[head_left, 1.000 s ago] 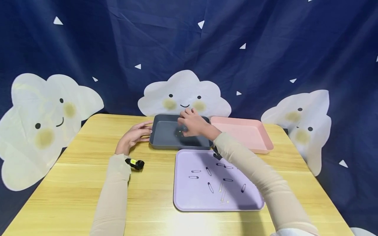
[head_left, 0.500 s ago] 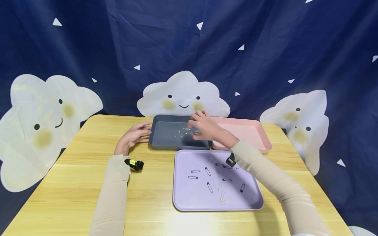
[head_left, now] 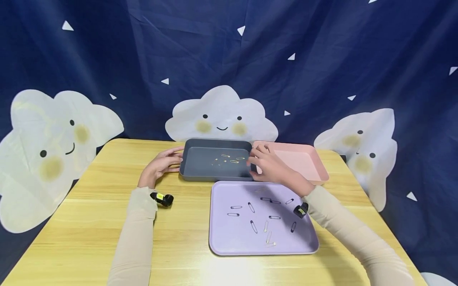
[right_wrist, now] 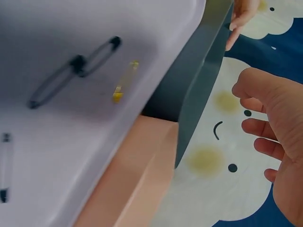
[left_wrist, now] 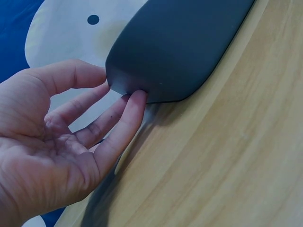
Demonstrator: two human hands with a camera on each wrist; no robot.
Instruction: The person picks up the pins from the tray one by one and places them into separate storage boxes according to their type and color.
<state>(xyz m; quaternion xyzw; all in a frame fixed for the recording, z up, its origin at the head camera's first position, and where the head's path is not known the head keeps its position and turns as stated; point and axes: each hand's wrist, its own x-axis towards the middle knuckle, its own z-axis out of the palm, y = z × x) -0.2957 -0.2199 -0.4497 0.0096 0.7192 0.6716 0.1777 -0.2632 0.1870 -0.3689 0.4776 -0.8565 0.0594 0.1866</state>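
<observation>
My left hand (head_left: pixel 162 165) touches the left end of a dark grey tray (head_left: pixel 200 167) with its fingertips. In the left wrist view, the thumb and fingers (left_wrist: pixel 124 126) reach to the tray's end wall and are mostly straight. My right hand (head_left: pixel 270 165) hangs over the seam between the grey and pink trays, fingers loosely bent, with nothing visible in them. Several gold safety pins (head_left: pixel 234 161) lie in the grey tray. A lilac tray (head_left: pixel 229 242) in front bears several black safety pins (right_wrist: pixel 78 65) and a few gold safety pins (right_wrist: pixel 117 97).
A pink tray (head_left: pixel 298 163) stands right of the grey one, its left part hidden behind my right hand. All three trays rest on a wooden table (head_left: pixel 179 242). A dark blue curtain (head_left: pixel 200 51) with cloud prints hangs behind the table's back edge.
My right hand has moved right, from above the grey tray's middle to its right end, uncovering the gold safety pins there. The left hand has stayed at the tray's left end.
</observation>
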